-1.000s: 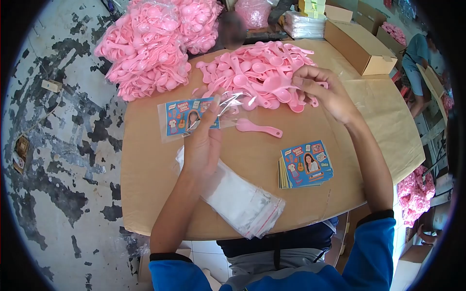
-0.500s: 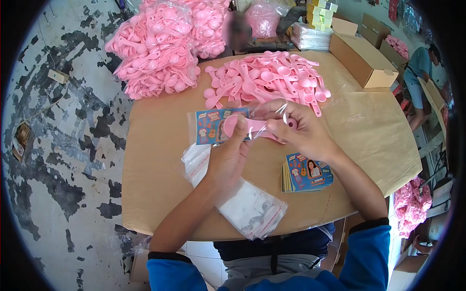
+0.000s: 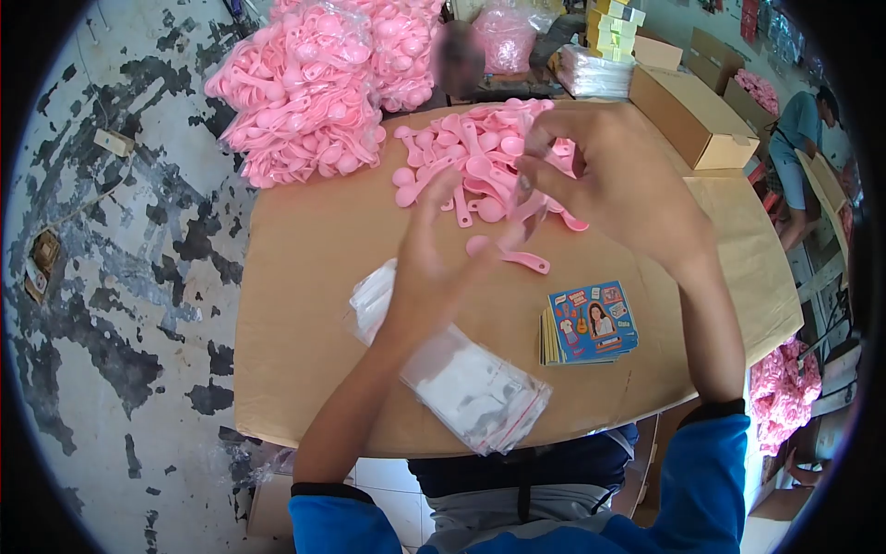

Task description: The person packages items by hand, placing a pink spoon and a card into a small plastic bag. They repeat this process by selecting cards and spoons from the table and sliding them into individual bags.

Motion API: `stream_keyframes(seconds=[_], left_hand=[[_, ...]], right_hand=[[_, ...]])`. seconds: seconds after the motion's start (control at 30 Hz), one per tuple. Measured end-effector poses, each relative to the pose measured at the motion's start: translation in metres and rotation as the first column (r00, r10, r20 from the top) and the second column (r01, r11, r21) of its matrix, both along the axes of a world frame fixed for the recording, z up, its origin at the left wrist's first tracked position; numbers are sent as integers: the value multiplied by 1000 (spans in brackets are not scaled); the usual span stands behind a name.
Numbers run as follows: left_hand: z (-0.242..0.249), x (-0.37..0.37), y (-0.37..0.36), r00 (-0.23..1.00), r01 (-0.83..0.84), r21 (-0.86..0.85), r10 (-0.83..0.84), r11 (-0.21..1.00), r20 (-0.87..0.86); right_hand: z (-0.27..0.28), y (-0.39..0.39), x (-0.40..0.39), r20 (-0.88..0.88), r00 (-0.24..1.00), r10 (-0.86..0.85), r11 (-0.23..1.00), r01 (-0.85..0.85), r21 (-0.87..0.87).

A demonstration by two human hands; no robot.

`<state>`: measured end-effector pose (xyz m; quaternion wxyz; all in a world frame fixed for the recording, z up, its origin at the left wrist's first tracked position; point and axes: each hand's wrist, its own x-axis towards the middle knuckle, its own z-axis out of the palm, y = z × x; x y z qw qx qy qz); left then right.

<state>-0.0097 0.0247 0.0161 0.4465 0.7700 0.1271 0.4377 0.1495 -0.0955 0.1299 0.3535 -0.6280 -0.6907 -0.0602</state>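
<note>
Left hand (image 3: 432, 275): fingers spread
Right hand (image 3: 629, 189): fingers curled, grip unclear
Spoon pile (image 3: 480, 166): twelve o'clock on bench (image 3: 300, 309)
Cards (image 3: 591, 323): four o'clock
Bags (image 3: 471, 380): seven o'clock

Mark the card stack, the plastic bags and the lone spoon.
Card stack (image 3: 593, 320), head view: top card's printed face.
Plastic bags (image 3: 473, 383), head view: upper surface, mid-pile.
Lone spoon (image 3: 528, 260), head view: handle.

On the stack's top card (image 3: 593, 322), lettering is seen above and at the right; it is too small to be read with certainty.
</note>
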Motion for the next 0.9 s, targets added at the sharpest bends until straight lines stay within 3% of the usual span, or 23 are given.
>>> stream_keyframes(seconds=[0.07,0.17,0.23,0.27,0.3,0.37,0.47,0.53,0.57,0.63,0.67,0.73,0.83,0.9], left_hand=[[7,0,-18,995,-28,301,57,953,-86],[-14,2,-19,973,55,286,14,957,-232],[-3,-1,-18,889,52,-57,-73,997,-452],[-1,-3,-17,875,74,-200,-160,977,-457],[1,-4,-16,859,81,-337,-237,938,-453],[3,-6,-13,884,217,-518,-391,828,-255],[3,-10,-6,798,430,-463,-566,776,-208],[7,-11,-5,784,467,-410,-581,783,-218],[9,-11,-5,777,485,-384,-588,786,-223],[3,-8,0,890,321,-500,-437,804,-131],[1,-7,2,933,241,-559,-349,794,-93],[8,-6,-2,961,229,-487,-277,843,-27],[8,-7,-5,986,127,-358,-157,925,-56],[4,-6,-5,994,70,-253,-88,965,-62]], right_hand=[[-4,6,-10,-32,999,-31,999,31,20],[-37,20,-20,-213,957,199,980,-195,40],[-31,16,-19,-294,947,128,990,-141,-24],[-28,16,-17,-328,940,92,991,-119,-61],[-28,19,-12,-325,944,63,996,-78,-32],[-42,28,1,-258,949,182,981,-158,109],[-45,23,12,-402,882,247,956,-291,-49],[-44,25,20,-537,811,234,909,-379,-175],[-44,24,21,-547,804,234,915,-372,-155],[-40,24,21,-564,791,237,927,-358,-113],[-40,23,21,-519,827,216,933,-331,-139],[-41,22,18,-422,890,171,944,-270,-187],[-55,31,8,-5,982,190,954,-184,236],[-50,29,4,205,968,147,941,-201,274]])
